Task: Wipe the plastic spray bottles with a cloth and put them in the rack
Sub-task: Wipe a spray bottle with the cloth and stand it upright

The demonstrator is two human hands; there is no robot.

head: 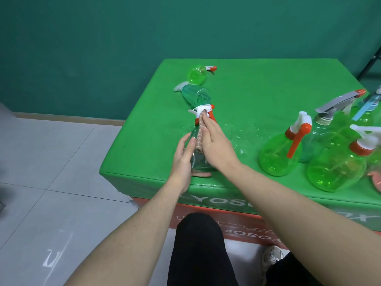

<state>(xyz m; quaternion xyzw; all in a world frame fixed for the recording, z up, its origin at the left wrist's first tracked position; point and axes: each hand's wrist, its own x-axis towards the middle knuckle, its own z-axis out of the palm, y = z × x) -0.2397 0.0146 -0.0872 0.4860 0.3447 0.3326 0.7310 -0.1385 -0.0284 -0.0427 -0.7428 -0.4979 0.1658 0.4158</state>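
While the left hand (183,155) cups the clear spray bottle (201,159) at frame centre, the right hand (216,147), fingers pressed flat on the cloth (200,131), should wipe with steady, overlapping strokes.

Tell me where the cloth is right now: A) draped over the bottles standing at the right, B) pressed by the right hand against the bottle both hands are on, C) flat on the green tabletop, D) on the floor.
B: the right hand presses the brown cloth along the clear bottle, which the left hand steadies at the table's front edge.
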